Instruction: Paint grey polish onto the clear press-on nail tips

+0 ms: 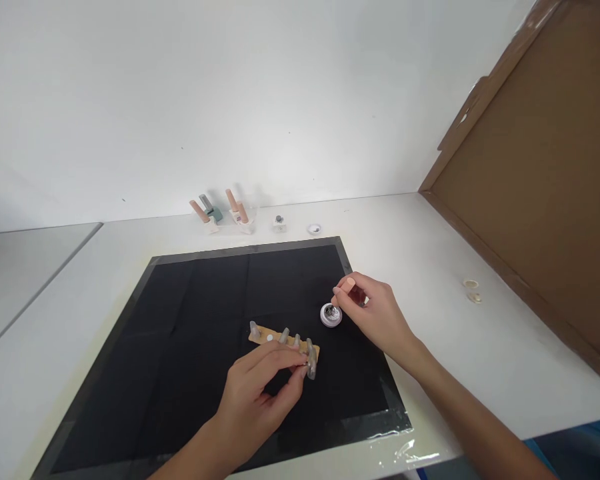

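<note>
My left hand (pixel 265 383) pinches a greyish false nail (pixel 312 365) between thumb and fingertips. Just behind it lies a tan strip (pixel 261 335) with several false nails standing on it, partly covered by my fingers. In my right hand (pixel 373 303) is a nail polish brush by its peach handle (pixel 349 285). The brush end points down at a small round white jar (pixel 331 325), which has something silvery and shiny inside. Whether the tip touches the contents, I cannot tell. Jar and strip both rest on a black mat (pixel 205 373).
Nail polish bottles with peach and grey caps (pixel 199 212) stand in a clear holder along the wall. Beside them are a small clear block (pixel 279 225) and a round white lid (pixel 315 229). Two small cream pieces (pixel 473 291) lie at right, by a cardboard panel (pixel 540 167).
</note>
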### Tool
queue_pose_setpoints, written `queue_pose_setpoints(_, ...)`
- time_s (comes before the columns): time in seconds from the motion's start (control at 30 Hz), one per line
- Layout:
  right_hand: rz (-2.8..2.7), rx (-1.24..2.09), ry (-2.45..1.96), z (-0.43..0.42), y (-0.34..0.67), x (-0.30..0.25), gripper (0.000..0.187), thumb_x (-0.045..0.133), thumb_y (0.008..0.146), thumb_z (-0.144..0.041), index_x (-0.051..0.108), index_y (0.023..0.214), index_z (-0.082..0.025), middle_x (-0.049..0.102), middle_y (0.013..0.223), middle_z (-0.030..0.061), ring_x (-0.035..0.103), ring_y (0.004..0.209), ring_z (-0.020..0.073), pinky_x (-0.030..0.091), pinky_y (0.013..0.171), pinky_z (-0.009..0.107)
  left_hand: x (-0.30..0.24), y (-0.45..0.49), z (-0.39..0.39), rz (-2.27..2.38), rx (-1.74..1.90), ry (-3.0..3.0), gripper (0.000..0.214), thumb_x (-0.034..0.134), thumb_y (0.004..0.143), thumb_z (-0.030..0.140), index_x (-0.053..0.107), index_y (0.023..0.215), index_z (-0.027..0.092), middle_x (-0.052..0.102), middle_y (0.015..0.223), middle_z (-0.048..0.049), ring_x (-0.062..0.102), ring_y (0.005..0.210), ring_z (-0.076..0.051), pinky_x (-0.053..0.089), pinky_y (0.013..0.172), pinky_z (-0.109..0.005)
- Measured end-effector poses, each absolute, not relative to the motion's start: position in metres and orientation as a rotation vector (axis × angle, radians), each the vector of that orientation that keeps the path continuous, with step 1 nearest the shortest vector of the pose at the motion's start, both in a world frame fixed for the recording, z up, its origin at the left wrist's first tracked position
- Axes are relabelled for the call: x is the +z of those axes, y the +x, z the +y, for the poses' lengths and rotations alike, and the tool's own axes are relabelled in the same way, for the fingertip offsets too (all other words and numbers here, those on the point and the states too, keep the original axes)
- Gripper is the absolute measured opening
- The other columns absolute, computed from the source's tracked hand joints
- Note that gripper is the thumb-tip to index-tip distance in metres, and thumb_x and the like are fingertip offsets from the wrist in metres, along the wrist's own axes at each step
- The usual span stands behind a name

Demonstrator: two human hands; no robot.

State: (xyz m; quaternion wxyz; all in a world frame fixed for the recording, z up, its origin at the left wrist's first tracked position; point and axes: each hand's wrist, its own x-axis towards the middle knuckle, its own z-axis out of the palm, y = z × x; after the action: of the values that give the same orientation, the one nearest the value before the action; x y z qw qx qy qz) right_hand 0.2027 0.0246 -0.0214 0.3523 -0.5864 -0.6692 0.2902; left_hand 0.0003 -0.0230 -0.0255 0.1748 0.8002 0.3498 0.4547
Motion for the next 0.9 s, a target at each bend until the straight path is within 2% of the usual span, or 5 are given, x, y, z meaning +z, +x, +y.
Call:
queue_pose_setpoints(0.4, -1.71, 0.78, -1.503, 0.026, 0.203, -0.025, 0.023, 0.047, 0.087, -0.028, 0.05, 0.066, -0.02, 0.062, 0.067, 0.0002, 0.053, 0.06, 0.0147, 0.039, 0.056, 0.026, -0.026, 0.001, -0.022, 0.995, 1.286, 2.262, 0.018, 0.06, 0.074, 0.004, 0.063, 0.084, 0.018, 0.072, 0.073, -0.0026, 0.069, 0.066, -0.014, 0.057, 0.064, -0.021)
queue_pose_setpoints(0.73, -1.57, 1.009, -1.433, 0.027, 0.203, -0.022, 0.026, 0.05, 0.086, -0.031, 0.056, 0.064, -0.019, 0.067, 0.067, 0.0009, 0.054, 0.06, 0.0141, 0.04, 0.057, 0.026, -0.024, 0.001, -0.022, 0.998, 1.281, 2.258, 0.017, 0.06, 0.073, 0.003, 0.064, 0.082, 0.017, 0.072, 0.071, -0.0032, 0.068, 0.064, -0.013, 0.056, 0.061, -0.02)
queue_pose_setpoints(0.9, -1.431, 1.166, -1.298, 0.029, 0.208, -0.013, 0.032, 0.053, 0.085, -0.035, 0.054, 0.059, -0.017, 0.064, 0.067, 0.0029, 0.052, 0.06, 0.0135, 0.04, 0.056, 0.026, -0.024, 0.001, -0.021, 1.028, 1.279, 2.215, 0.016, 0.061, 0.073, 0.004, 0.064, 0.08, 0.017, 0.072, 0.071, -0.0024, 0.068, 0.063, -0.013, 0.054, 0.061, -0.02)
